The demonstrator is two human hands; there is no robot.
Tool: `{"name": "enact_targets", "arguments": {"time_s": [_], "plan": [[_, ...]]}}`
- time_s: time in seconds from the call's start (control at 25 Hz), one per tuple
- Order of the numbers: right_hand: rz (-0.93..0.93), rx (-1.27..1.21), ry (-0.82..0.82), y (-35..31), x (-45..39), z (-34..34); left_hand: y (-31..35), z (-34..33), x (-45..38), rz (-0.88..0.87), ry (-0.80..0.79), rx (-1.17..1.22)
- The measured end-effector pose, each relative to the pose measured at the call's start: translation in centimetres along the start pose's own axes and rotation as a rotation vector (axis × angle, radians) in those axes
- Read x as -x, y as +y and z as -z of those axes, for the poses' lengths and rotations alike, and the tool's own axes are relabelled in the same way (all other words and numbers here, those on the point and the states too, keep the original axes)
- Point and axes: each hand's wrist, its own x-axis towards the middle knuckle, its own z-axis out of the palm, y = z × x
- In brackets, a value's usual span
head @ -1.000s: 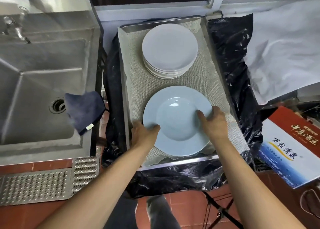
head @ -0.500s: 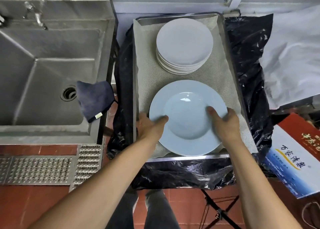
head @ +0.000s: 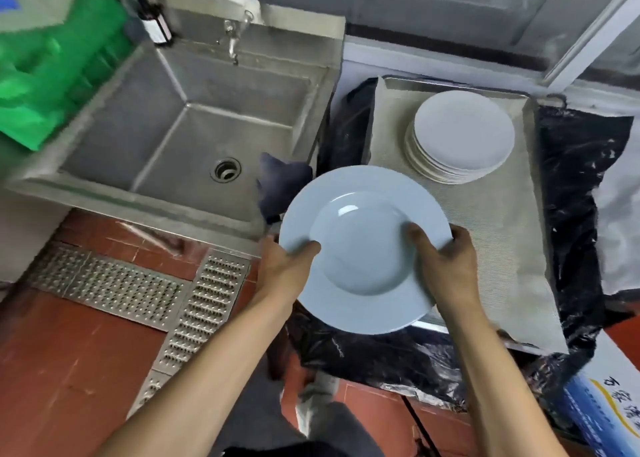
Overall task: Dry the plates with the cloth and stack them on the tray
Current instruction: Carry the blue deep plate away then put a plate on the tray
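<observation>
I hold a pale blue plate (head: 363,214) in the air, over the left front corner of the tray (head: 491,248). My left hand (head: 285,266) grips its left rim, thumb on the top face. My right hand (head: 441,266) grips the right rim in the same way. A stack of white plates (head: 462,134) sits at the back of the tray on a grey mat. The dark blue cloth (head: 282,183) hangs over the sink's right edge, partly hidden behind the blue plate.
A steel sink (head: 194,127) with a tap (head: 233,41) lies to the left. Black plastic (head: 581,214) surrounds the tray. A metal floor grate (head: 138,290) runs along the red tile floor. Green plastic (head: 52,68) is at far left, a printed box (head: 609,408) at lower right.
Both hands have lifted the blue plate off the tray's mat and carried it left toward the sink. My view has swung left.
</observation>
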Motion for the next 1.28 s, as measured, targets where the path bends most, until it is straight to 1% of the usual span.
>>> {"name": "enact_targets", "arguments": {"time_s": [0.2, 0.32, 0.4, 0.6, 0.76, 0.88, 1.04, 1.12, 1.28], "plan": [[0.095, 0.022, -0.197, -5.6, 5.3, -8.3, -0.1, 11.6, 2.0, 0.006, 0.179, 0.129], [0.141, 0.029, -0.320, -8.8, 10.3, -13.8, -0.7, 19.1, 3.4, -0.001, 0.343, 0.190], [0.175, 0.034, -0.392, -10.6, 13.8, -17.5, -1.3, 24.1, 4.6, 0.001, 0.407, 0.231], [0.312, 0.072, -0.593, -13.4, 24.3, -26.8, -5.0, 37.2, 8.6, 0.044, 0.607, 0.339], [0.400, 0.090, -0.792, -14.3, 33.4, -34.2, -9.5, 46.5, 13.1, 0.059, 0.801, 0.409], [0.499, 0.124, -0.942, -14.8, 40.4, -38.3, -12.6, 51.8, 16.9, 0.089, 0.943, 0.515], [0.583, 0.173, -1.166, -14.5, 50.1, -43.3, -17.2, 57.5, 22.7, 0.098, 1.152, 0.646], [0.656, 0.200, -1.273, -14.0, 55.1, -46.0, -19.8, 60.0, 25.3, 0.146, 1.269, 0.704], [0.710, 0.239, -1.528, -13.0, 65.5, -50.8, -24.2, 64.8, 29.7, 0.243, 1.507, 0.801]]}}
